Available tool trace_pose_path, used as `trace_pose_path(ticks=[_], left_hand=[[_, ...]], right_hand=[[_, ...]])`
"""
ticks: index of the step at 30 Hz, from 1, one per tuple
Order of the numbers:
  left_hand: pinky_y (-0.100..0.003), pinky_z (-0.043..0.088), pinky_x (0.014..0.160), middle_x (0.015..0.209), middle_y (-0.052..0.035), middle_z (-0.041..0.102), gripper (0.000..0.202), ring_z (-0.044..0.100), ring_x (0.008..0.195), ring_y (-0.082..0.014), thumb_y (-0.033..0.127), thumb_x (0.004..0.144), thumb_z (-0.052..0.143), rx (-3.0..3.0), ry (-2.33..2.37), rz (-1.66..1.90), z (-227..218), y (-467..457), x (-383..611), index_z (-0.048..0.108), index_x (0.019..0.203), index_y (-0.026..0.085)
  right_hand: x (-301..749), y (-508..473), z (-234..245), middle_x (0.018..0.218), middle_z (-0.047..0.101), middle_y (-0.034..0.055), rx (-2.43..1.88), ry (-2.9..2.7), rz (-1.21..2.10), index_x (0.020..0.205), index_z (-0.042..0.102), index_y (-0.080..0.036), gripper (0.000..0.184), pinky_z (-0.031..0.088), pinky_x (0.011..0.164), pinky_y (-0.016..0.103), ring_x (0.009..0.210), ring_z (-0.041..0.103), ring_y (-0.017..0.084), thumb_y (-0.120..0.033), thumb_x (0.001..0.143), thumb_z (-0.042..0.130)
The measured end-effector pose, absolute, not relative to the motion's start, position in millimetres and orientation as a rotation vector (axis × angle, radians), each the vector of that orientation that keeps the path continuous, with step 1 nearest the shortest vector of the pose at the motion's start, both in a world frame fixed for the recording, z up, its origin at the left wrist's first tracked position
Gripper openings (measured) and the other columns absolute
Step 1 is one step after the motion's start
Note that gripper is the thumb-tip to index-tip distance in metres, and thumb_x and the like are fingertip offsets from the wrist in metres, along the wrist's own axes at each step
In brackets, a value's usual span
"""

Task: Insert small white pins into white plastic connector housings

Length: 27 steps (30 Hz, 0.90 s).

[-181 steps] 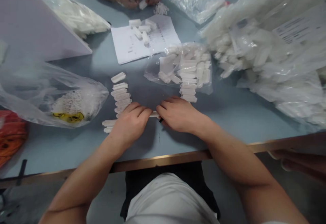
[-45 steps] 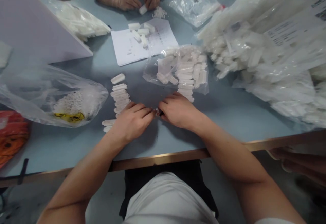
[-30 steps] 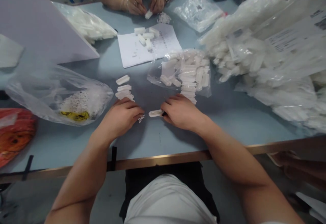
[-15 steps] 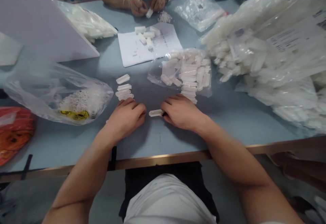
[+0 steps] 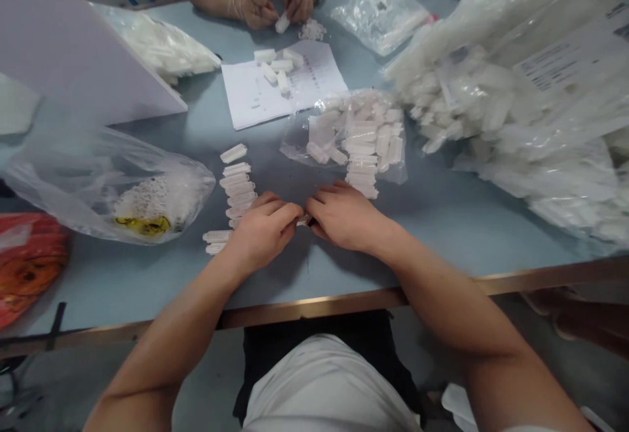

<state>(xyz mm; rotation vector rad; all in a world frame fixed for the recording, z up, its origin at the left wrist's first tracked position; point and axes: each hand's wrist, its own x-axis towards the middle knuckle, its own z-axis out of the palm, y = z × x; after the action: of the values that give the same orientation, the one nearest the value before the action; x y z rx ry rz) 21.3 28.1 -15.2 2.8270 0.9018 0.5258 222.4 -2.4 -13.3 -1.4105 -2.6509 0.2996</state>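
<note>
Left hand and right hand are both half closed, fingers curled inward, pinching a white plastic connector strip between them; most of the strip is hidden by the fingers, so exact grip points can't be told. A small black tip shows under the right hand's fingers at the strip's right end; can't tell what it is. Relative to the strip: a column of stacked white connectors sits just left and farther out, with two more connectors lying beside the left hand and a single loose connector above the column. Up and right of the strip is an open clear bag of connectors, with a short stack of connectors at its lower edge. Farther out, straight ahead, is a printed paper sheet with connectors on it. Beyond that, a co-worker's two hands work on a white piece. Left of the strip: a clear bag holding perforated white parts, then an orange-red bag. Far right: a big heap of bagged connectors.
</note>
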Motion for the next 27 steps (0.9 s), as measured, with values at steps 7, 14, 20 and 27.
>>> trace_pose_path(ticks=[7,14,20,27], left_hand=[[-0.027,0.05,0.072,0.072,-0.0015,0.066,0.016,0.057,0.077,-0.0171,0.019,0.093,0.054,2.911,0.879,0.49,-17.1,31.3,21.8,0.069,0.087,0.019],[-0.033,0.048,0.072,0.069,-0.0035,0.062,0.023,0.053,0.076,-0.0201,0.019,0.096,0.05,3.021,0.821,0.443,-15.9,27.5,24.2,0.067,0.08,0.017],[-0.036,0.046,0.072,0.071,-0.0045,0.061,0.024,0.051,0.079,-0.0222,0.015,0.095,0.047,3.089,0.828,0.374,-14.0,22.1,27.1,0.065,0.079,0.017],[-0.036,0.046,0.073,0.075,-0.0046,0.067,0.024,0.055,0.08,-0.0219,0.011,0.093,0.046,3.063,0.788,0.315,-11.9,21.3,25.7,0.069,0.09,0.016]], right_hand=[[223.0,-2.1,-16.2,0.088,0.069,0.01,-1.395,-2.638,0.293,0.094,0.063,-0.014,0.014,0.032,0.076,0.035,0.089,0.06,0.024,-0.024,0.091,0.053],[222.8,-1.6,-15.3,0.087,0.069,0.0101,-1.396,-2.637,0.305,0.092,0.063,-0.014,0.014,0.032,0.075,0.036,0.088,0.06,0.024,-0.023,0.091,0.052],[223.2,-0.9,-13.5,0.086,0.069,0.0104,-1.413,-2.639,0.347,0.09,0.062,-0.014,0.015,0.032,0.075,0.035,0.086,0.059,0.023,-0.022,0.091,0.05],[222.4,-0.8,-13.5,0.084,0.069,0.0106,-1.437,-2.625,0.324,0.091,0.064,-0.013,0.015,0.032,0.073,0.035,0.085,0.061,0.025,-0.025,0.089,0.055]])
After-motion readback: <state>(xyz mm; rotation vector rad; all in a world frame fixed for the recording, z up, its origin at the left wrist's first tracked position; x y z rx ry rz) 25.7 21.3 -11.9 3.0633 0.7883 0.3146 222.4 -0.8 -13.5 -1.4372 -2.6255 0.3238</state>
